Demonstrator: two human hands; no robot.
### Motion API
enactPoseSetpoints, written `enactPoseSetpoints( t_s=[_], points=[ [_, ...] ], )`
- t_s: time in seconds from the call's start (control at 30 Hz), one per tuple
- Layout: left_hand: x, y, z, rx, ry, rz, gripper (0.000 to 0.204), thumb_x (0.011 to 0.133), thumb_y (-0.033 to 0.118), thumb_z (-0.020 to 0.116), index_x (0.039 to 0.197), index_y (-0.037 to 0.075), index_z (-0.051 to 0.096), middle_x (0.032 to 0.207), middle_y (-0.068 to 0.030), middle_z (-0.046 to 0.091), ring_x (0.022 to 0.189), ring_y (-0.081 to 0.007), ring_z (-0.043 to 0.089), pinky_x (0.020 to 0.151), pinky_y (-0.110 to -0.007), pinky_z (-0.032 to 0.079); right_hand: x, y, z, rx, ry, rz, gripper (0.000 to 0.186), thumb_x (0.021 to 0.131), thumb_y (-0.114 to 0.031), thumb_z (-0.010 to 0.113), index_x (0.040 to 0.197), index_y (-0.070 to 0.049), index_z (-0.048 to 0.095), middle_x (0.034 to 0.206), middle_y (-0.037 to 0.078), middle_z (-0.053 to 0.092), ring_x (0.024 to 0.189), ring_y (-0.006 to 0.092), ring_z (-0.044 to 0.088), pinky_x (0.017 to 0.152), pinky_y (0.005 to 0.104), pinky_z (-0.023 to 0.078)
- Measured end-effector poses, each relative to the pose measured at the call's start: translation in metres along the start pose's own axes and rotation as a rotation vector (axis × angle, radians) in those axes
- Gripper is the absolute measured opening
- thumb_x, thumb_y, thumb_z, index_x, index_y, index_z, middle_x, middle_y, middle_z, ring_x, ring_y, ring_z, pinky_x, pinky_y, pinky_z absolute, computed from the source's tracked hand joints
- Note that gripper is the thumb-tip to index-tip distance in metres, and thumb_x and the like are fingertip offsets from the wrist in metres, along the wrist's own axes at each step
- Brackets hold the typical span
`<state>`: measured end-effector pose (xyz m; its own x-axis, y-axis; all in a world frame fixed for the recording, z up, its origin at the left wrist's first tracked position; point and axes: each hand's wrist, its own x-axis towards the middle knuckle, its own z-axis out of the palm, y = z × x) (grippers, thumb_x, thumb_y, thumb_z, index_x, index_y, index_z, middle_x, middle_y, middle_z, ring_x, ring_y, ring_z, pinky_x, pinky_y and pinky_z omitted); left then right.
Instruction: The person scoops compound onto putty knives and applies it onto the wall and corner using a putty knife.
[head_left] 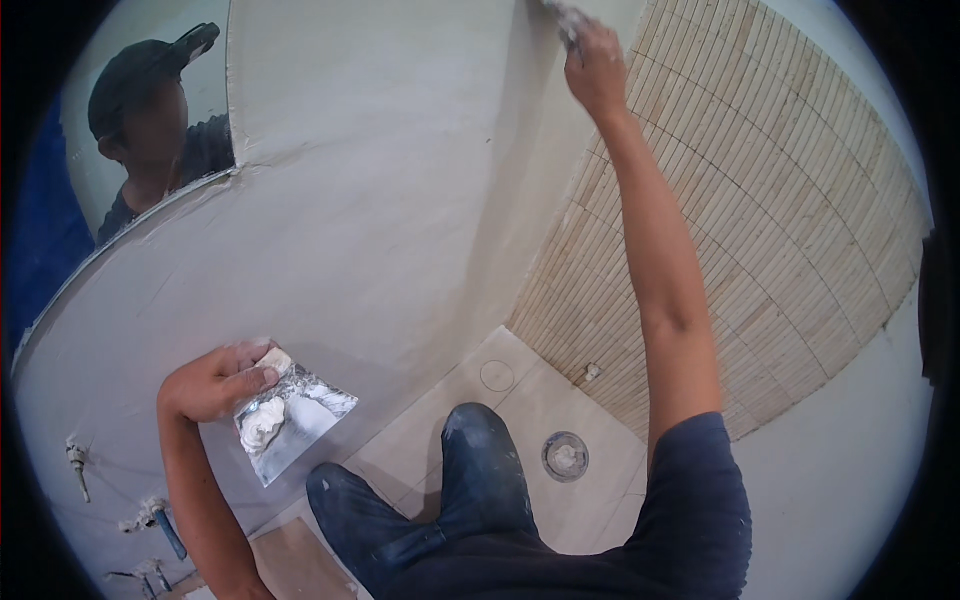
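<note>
Up at 12 o'clock the right hand (594, 68) is raised against the plastered wall (400, 180), fingers closed on a small putty knife (565, 20). Most of that tool is cut off by the top edge, so I can't really tell how its blade sits, only that it pokes up and to the left out of the fist.

Down around 8 o'clock the left hand (215, 382) has its fingers wrapped round the handle of a wide metal scraper (290, 420). Its long axis runs from the hand toward 4 o'clock, flat face up, with a lump of white filler (265, 420) on the blade near the thumb.

At 10 o'clock a mirror (165, 110) shows a person in a dark cap. Pipe stubs (150, 515) at 7 o'clock are blurry and half out of the picture. A round floor drain (565, 456) sits just right of the knee (480, 440), below the beige mosaic tile (740, 220).
</note>
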<state>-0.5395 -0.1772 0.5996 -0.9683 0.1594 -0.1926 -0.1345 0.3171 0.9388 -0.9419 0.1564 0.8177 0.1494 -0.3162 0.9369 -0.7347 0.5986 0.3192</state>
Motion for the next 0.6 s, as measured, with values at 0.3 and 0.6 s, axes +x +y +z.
enactPoseSetpoints(
  t_s=[0.3,0.6],
  points=[
    [-0.002,0.011,0.004,0.040,0.021,-0.018,0.026,0.098,0.024,0.063,0.110,0.001,0.062,0.095,-0.0029,0.064,0.091,-0.0129,0.058,0.082,-0.029,0.048,-0.249,-0.058,0.052,0.038,-0.222,0.289,0.079,0.074,0.008,0.058,0.146,-0.023,0.055,0.133,0.012,0.058,0.109,0.0365,0.053,0.096,0.0462,0.043],
    [-0.005,-0.005,0.009,-0.134,0.067,0.015,0.033,0.099,0.024,0.063,0.118,-0.003,0.060,0.103,-0.0038,0.067,0.094,-0.0101,0.059,0.085,-0.026,0.048,-0.437,-0.296,0.046,0.362,-0.471,0.954,0.064,0.090,-0.006,0.058,0.152,-0.011,0.044,0.137,0.024,0.052,0.129,0.0423,0.047,0.110,0.0498,0.037]
  ],
)
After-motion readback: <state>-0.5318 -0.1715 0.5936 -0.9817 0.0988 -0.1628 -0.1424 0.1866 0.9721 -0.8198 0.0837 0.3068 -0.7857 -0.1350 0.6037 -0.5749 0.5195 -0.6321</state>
